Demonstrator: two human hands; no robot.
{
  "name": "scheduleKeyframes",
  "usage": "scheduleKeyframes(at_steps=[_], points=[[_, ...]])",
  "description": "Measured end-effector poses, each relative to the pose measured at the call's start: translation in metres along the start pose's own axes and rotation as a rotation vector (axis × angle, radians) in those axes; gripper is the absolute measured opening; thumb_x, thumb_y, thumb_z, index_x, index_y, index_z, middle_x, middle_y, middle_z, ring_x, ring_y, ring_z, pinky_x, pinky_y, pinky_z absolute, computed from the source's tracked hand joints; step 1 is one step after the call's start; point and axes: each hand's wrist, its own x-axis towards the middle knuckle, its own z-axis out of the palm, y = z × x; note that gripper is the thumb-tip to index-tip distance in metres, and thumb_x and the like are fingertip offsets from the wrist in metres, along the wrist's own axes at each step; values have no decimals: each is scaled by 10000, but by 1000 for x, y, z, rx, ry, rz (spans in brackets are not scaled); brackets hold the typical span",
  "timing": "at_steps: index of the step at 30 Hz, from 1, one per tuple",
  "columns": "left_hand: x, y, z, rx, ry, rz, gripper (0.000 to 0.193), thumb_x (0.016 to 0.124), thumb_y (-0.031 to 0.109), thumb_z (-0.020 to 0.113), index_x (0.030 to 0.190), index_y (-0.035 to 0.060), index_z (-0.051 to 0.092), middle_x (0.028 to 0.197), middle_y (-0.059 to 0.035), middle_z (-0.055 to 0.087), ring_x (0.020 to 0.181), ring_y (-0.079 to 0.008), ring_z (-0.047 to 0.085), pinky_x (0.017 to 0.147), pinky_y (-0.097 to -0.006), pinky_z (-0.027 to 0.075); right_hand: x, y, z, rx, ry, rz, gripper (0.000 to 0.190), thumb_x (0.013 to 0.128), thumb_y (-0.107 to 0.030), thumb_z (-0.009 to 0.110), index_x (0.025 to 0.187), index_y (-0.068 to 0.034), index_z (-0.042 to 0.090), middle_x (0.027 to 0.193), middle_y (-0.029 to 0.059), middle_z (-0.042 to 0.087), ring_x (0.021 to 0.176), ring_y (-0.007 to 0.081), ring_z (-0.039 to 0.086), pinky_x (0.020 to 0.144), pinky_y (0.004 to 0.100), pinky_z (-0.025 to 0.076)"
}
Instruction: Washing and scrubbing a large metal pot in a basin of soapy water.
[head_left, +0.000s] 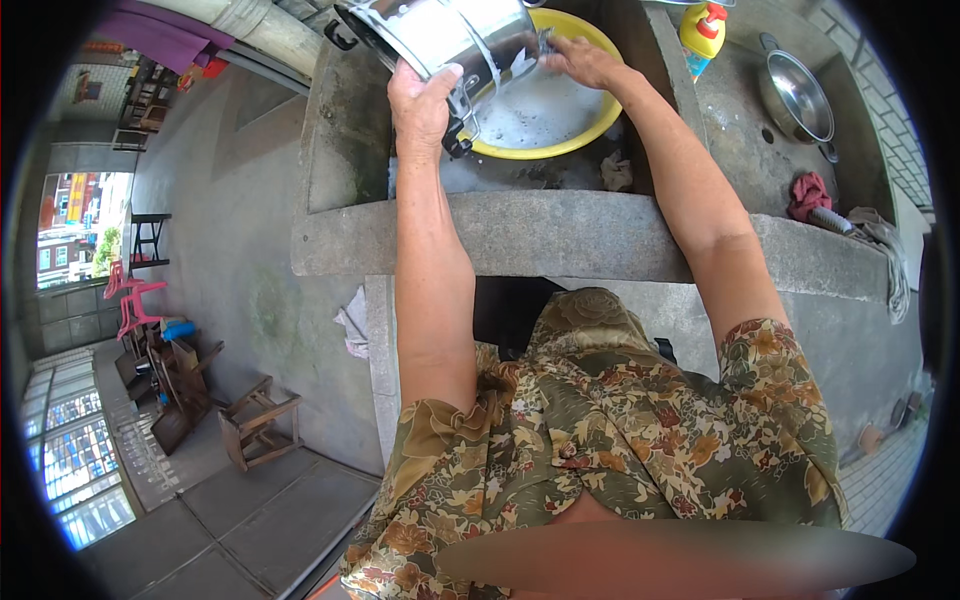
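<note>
My left hand (422, 105) grips the rim of a large stainless steel pot (465, 37), tilted on its side above a yellow plastic basin (551, 152). Black handles stick out from the pot, one of them just below my left wrist. At the pot's base, my right hand (585, 61) presses a silvery metal scouring pad (546, 43) to the steel. White suds streak the pot's side, and foamy water (532, 112) lies in the basin, which stands inside a concrete sink (487, 232).
A yellow soap bottle (703, 37) with a red pump stands in the sink's right compartment. Farther right are a steel pan (799, 94), a red cloth (810, 196), a brush (830, 220) and a grey rag (889, 247). A crumpled cloth (616, 171) lies beside the basin.
</note>
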Motion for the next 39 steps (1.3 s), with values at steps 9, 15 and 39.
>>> scheduleKeyframes(at_steps=[9, 15, 39], points=[[-11, -10, 7, 1259, -150, 111, 162, 796, 51, 585, 953, 37, 549, 850, -197, 657, 837, -396, 631, 755, -492, 488, -14, -24, 67, -217, -426, 86, 501, 808, -246, 612, 1277, -88, 532, 1229, 199, 575, 1163, 334, 544, 936, 419, 454], [-14, -22, -2, 1283, -190, 66, 225, 837, 63, 538, 1062, 69, 547, 911, -177, 657, 869, -390, 629, 769, -483, 492, 5, 0, 77, 686, -731, 332, 389, 794, -193, 595, 1167, -86, 575, 982, 211, 646, 851, 373, 643, 687, 426, 524], [-12, -71, 11, 1570, -566, -215, 273, 911, 122, 422, 1077, 104, 639, 1103, -126, 642, 1064, -280, 618, 870, -424, 473, -5, -4, -35, 998, -481, 286, 834, 783, -497, 689, 1406, -85, 319, 1254, 171, 449, 939, 285, 632, 697, 335, 580]])
